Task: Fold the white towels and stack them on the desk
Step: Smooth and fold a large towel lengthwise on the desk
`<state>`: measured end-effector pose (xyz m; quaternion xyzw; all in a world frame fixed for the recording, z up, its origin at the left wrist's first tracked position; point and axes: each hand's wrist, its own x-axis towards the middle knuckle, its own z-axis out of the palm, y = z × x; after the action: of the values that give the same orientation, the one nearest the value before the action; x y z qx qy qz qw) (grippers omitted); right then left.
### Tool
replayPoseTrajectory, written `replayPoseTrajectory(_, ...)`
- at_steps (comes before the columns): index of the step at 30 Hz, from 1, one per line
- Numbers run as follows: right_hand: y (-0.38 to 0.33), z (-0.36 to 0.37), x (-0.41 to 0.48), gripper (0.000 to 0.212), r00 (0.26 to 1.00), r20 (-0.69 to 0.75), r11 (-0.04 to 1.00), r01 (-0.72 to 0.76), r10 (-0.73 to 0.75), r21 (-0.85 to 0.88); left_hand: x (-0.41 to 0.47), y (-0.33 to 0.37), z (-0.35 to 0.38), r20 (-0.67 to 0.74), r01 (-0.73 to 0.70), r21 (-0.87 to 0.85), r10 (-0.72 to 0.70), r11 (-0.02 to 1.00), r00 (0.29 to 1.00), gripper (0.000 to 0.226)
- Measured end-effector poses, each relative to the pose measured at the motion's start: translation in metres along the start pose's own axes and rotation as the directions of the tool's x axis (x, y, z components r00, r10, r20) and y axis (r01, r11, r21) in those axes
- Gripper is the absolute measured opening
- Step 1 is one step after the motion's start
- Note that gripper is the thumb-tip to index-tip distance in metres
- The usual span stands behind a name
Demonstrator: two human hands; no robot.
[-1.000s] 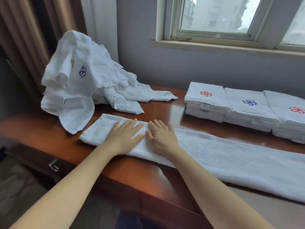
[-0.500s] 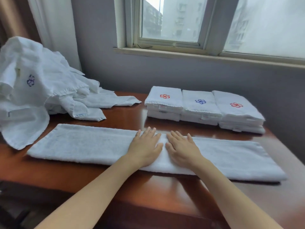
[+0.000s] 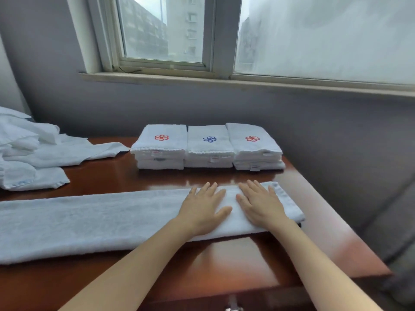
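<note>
My left hand (image 3: 203,212) and my right hand (image 3: 261,207) lie flat, side by side and palms down, on the right end of the long white towel (image 3: 89,223). The fingers (image 3: 206,191) of both are straight and slightly spread. They press the cloth and curl round nothing. The towel is folded into a narrow strip that runs across the near part of the brown wooden surface (image 3: 224,265), from the left edge of view to just short of the surface's right edge.

Behind it, close to the wall (image 3: 67,104) under the window (image 3: 164,30), three stacks of folded towels stand in a row, touching. The left stack (image 3: 160,149) has a red flower mark on top, the middle stack (image 3: 210,147) a blue one, and the right stack (image 3: 256,147) a red one. At far left a heap of unfolded white towels (image 3: 29,158) lies on the surface, apart from the strip. At the bottom edge a bit of metal (image 3: 233,307) shows, perhaps a drawer handle, though it is too cut off to be sure.
</note>
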<state>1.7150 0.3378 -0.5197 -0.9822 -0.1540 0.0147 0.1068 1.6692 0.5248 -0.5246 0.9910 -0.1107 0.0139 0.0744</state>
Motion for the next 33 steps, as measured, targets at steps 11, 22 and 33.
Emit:
replayPoseTrajectory(11, 0.014, -0.012, 0.009, 0.046, 0.974, -0.086, 0.977, -0.212, 0.211, -0.006, 0.0, 0.003, 0.006, 0.05, -0.008, -0.018, 0.009, 1.0, 0.999, 0.103)
replayPoseTrajectory(22, 0.029, -0.067, 0.013, 0.054, 0.936, 0.049, 0.938, -0.348, 0.348, -0.011, -0.002, 0.005, 0.001, 0.053, -0.006, -0.05, 0.009, 0.999, 0.999, 0.106)
replayPoseTrajectory(33, -0.058, -0.123, 0.013, 0.017, 0.987, 0.152, 0.818, -0.049, -0.047, 0.574, -0.026, 0.012, -0.053, -0.138, -0.112, -0.844, -0.01, 0.525, 0.99, 0.058)
